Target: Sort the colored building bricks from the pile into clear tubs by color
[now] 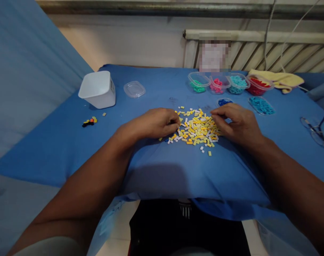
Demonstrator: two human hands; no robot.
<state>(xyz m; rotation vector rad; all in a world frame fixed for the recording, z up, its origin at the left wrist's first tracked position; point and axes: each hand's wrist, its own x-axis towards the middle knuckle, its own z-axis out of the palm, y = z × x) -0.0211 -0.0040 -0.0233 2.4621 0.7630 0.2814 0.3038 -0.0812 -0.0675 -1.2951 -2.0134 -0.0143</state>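
Observation:
A spread-out pile of small toy building bricks [198,128], yellow, orange, pale yellow and white, lies on the blue cloth. At its left edge is my left hand [162,122], fingers curled in and thumb close to the forefinger; whatever they hold is hidden. My right hand [236,122] touches the right side of the pile, with thumb and forefinger brought together. Anything between those fingertips is too small to make out. A few loose white bricks [202,149] lie just in front of the pile.
A white tub [96,90] and a clear lid [134,89] stand at the back left, near a small cluster of mixed bricks [90,122]. Clear containers hold green [197,86], pink [217,85], turquoise [237,84] and red bricks [258,86]. Eyeglasses [316,131] lie right.

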